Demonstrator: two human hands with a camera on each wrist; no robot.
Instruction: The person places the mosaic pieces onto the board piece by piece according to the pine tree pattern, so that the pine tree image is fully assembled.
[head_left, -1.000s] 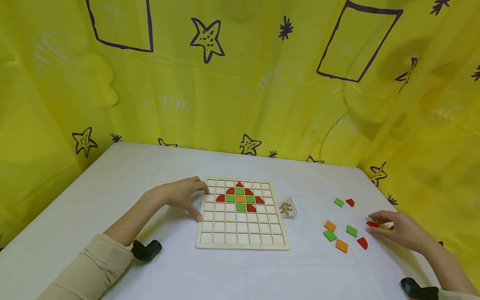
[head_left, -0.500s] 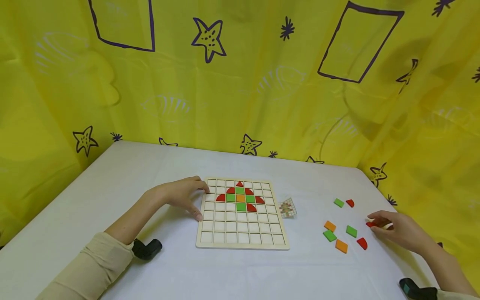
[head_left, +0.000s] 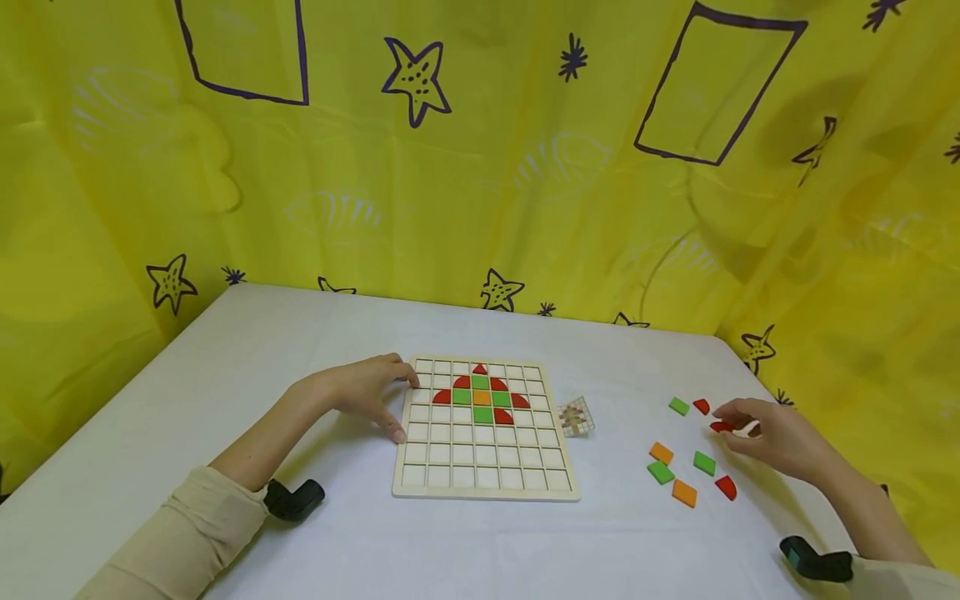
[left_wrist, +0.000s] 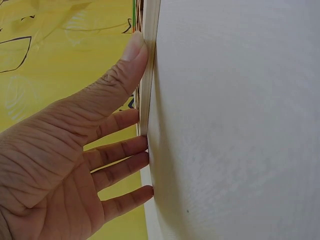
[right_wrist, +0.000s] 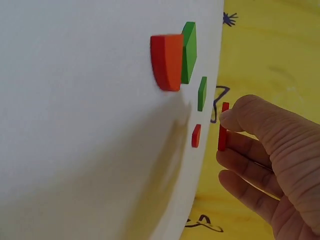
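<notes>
A wooden grid board (head_left: 486, 454) lies flat on the table, with red, green and orange pieces set in its upper middle squares. My left hand (head_left: 360, 390) rests at the board's left edge, thumb and fingertips touching the frame; the left wrist view shows the left hand (left_wrist: 85, 140) with fingers spread along the board's side (left_wrist: 150, 75). Between thumb and fingers, my right hand (head_left: 780, 437) pinches a red piece (head_left: 722, 426). In the right wrist view, the right hand (right_wrist: 265, 155) holds this red piece (right_wrist: 223, 127) on edge, raised off the table.
Loose green, orange and red pieces lie at the right, among them an orange one (head_left: 684, 492), a green one (head_left: 678, 406) and a red one (head_left: 726, 487). A small patterned card (head_left: 576, 417) lies beside the board's right edge. A yellow curtain (head_left: 465, 208) hangs behind the table.
My right hand has moved left and toward the back with the red piece between its fingers. My left hand has stayed at the board's edge.
</notes>
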